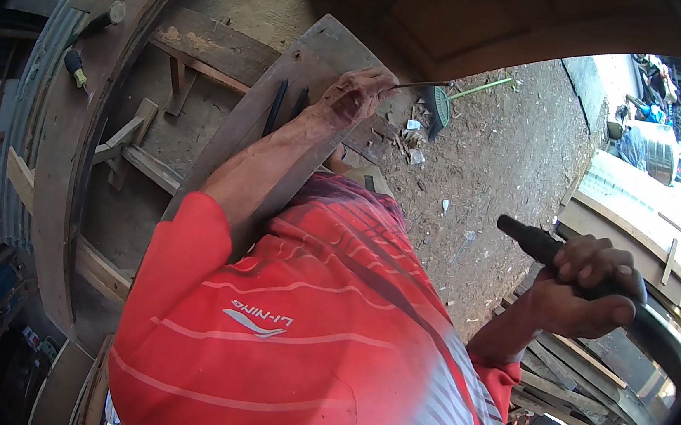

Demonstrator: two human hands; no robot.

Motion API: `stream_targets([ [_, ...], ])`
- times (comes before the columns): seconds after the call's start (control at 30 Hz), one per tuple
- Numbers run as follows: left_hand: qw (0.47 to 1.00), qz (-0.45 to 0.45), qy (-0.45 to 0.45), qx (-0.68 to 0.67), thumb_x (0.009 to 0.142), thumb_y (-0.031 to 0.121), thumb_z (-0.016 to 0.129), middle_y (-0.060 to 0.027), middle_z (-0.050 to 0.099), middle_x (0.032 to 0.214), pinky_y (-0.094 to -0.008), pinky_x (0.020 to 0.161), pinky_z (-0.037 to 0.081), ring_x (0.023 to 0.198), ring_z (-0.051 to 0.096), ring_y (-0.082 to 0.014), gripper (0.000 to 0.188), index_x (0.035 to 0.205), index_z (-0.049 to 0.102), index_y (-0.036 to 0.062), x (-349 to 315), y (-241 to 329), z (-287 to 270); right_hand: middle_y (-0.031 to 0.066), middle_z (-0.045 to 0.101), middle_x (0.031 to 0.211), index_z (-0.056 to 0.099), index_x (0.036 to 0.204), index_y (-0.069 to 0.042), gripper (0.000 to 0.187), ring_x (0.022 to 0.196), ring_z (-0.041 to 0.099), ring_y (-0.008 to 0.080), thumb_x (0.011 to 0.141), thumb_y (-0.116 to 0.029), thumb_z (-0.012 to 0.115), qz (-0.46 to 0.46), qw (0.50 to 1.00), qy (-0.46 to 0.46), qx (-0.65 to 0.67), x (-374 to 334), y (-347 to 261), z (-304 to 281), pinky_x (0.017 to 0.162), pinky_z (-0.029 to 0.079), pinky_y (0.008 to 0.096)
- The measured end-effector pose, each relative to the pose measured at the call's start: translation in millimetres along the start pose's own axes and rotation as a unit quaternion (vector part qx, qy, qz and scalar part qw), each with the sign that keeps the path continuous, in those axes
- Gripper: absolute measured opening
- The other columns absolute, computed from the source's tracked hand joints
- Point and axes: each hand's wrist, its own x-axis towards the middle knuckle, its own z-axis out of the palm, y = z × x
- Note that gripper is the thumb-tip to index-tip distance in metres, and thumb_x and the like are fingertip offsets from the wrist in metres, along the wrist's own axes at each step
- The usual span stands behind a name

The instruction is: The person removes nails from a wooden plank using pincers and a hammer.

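Observation:
My left hand (357,96) is closed, its fingertips pinching a thin dark rod (422,85) that points right, beneath a brown wooden panel. That forearm reaches over a worn wooden plank (325,41), on which two narrow black strips (276,109) show beside my wrist. Out to the right, my right hand (589,293) is wrapped round a thick black tube (530,239) with a stepped, narrower tip pointing up and left. The tube runs on behind the hand toward the right rim; its far end is not clear.
The brown panelled wooden door (493,21) spans the top. A green rake-like tool (441,111) lies on the littered dirt floor. At left, a long wooden beam (57,183) carries a hammer (105,19) and a yellow-black screwdriver (76,67). Stacked boards (581,371) lie at right.

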Motion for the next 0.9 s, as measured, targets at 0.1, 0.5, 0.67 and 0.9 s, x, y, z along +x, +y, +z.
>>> stream_targets([
  [0.1, 1.000, -0.004, -0.012, 0.005, 0.093, 0.009, 0.070, -0.0143, 0.066, 0.088, -0.0433, 0.069, 0.053, 0.081, 0.066, -0.0372, 0.011, 0.095, 0.063, 0.0023, 0, -3, 4, 0.0050, 0.056, 0.073, 0.054, 0.102, -0.004, 0.033, 0.059, 0.050, 0.0153, 0.105, -0.037, 0.056, 0.186, 0.945, -0.130, -0.235, -62, 50, -21, 0.053, 0.044, 0.0284],
  [0.5, 0.970, -0.181, 0.029, -0.157, 0.102, 0.014, 0.063, -0.0087, 0.069, 0.086, -0.0307, 0.072, 0.054, 0.079, 0.068, -0.0166, 0.013, 0.099, 0.064, 0.0016, 6, -5, -6, -0.0050, 0.052, 0.070, 0.063, 0.093, -0.004, 0.016, 0.061, 0.045, 0.0033, 0.097, -0.017, 0.073, 0.347, 0.916, -0.045, -0.195, -59, 42, 9, 0.054, 0.035, 0.0231],
  [0.67, 0.976, -0.168, -0.061, -0.125, 0.101, 0.012, 0.063, -0.0105, 0.070, 0.086, -0.0319, 0.073, 0.054, 0.080, 0.069, -0.0218, 0.009, 0.102, 0.065, 0.0031, 20, 55, -24, -0.0034, 0.060, 0.075, 0.061, 0.095, -0.006, 0.028, 0.065, 0.054, 0.0038, 0.083, -0.010, 0.086, 0.405, 0.912, 0.009, -0.065, -68, 103, 38, 0.056, 0.044, 0.0214],
  [0.9, 0.984, -0.095, -0.147, -0.025, 0.092, 0.017, 0.072, -0.0130, 0.070, 0.098, -0.0376, 0.075, 0.054, 0.086, 0.069, -0.0305, 0.021, 0.108, 0.066, 0.0061, -9, 109, -11, 0.0013, 0.068, 0.079, 0.060, 0.100, -0.008, 0.027, 0.060, 0.059, 0.0058, 0.086, -0.011, 0.083, 0.464, 0.885, -0.042, 0.000, -81, 149, 43, 0.050, 0.045, 0.0212],
])
